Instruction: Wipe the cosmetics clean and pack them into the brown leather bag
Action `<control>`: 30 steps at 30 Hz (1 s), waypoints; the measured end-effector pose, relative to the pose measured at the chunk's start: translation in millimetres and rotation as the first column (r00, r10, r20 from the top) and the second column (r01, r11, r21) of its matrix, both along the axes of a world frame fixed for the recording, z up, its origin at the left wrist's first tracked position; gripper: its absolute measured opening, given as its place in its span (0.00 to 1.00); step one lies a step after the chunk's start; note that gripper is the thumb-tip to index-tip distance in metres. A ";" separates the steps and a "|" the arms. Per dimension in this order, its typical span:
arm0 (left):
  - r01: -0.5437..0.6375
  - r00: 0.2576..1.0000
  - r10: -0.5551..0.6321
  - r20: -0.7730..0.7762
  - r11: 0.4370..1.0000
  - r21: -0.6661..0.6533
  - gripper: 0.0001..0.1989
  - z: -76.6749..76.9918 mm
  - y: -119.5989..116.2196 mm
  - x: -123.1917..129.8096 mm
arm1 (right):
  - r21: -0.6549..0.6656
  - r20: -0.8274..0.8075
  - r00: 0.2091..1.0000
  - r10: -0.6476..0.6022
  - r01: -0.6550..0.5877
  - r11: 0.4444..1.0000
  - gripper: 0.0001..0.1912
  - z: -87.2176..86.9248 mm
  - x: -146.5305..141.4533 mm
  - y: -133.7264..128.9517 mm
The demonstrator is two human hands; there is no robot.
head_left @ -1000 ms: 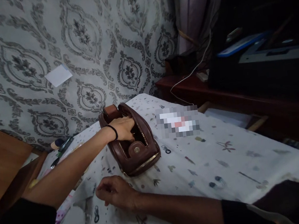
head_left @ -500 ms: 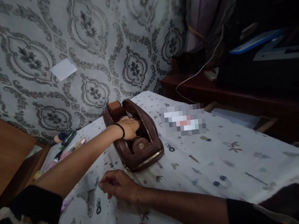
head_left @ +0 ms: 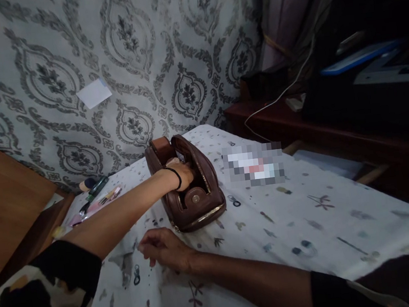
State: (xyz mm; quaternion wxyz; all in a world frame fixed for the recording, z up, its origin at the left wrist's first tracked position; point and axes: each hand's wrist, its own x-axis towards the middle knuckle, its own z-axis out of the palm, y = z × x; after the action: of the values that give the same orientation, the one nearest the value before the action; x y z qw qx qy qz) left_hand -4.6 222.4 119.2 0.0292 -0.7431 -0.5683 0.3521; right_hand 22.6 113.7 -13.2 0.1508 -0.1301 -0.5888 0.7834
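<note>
A brown leather handbag [head_left: 213, 182] with gold zips stands unzipped on the patterned sheet. My left hand [head_left: 184, 175], with a black band round its wrist, reaches down into the bag's opening. Its fingers are hidden inside, so what they touch does not show. Beside it in the opening sits a round brown flap [head_left: 195, 199] with a metal snap. In front of the bag, my right hand [head_left: 165, 249] rests near the sheet, apart from the bag. Its fingers are loosely curled and a little apart, with nothing visible in them.
Makeup brushes [head_left: 110, 195] in pink packaging and a dark green item [head_left: 98, 186] lie at the far left. A blurred-out item [head_left: 253, 164] is right of the bag. A white cable [head_left: 275, 98] hangs over the dark red furniture [head_left: 235, 115]. Patterned wall behind.
The whole view has shifted slightly, so things sit a little further right. My left hand stays inside the bag. My right hand keeps its place in front of it.
</note>
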 end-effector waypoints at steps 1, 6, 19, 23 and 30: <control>-0.006 1.000 0.006 0.006 1.000 0.001 0.16 2.7 0.8 -2.1 | 0.002 0.006 1.000 0.000 0.000 1.000 0.07 0.3 0.2 0.3; -0.053 0.989 0.040 0.139 0.994 0.093 0.23 33.7 7.5 -24.7 | 0.001 0.019 1.000 0.021 -0.021 1.000 0.08 -1.0 0.0 1.8; -0.131 0.990 0.131 0.053 0.991 0.006 0.34 23.4 3.8 -18.2 | -0.043 0.009 0.999 0.044 -0.044 0.998 0.10 -1.3 0.0 2.4; -0.115 0.993 0.115 0.006 0.993 -0.031 0.27 17.1 5.7 -7.1 | -0.049 0.022 0.998 0.057 -0.056 0.997 0.08 0.6 1.9 2.8; -0.090 0.996 0.090 0.017 0.996 -0.017 0.23 10.9 7.8 -5.5 | -0.052 0.045 0.998 0.054 -0.052 0.997 0.08 -0.4 0.2 3.6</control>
State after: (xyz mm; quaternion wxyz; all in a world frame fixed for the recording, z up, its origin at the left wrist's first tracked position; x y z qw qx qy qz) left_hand -10.1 230.2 130.1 0.0023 -0.7201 -0.5984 0.3511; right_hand 22.9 117.3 -13.6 0.1129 -0.1364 -0.5754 0.7985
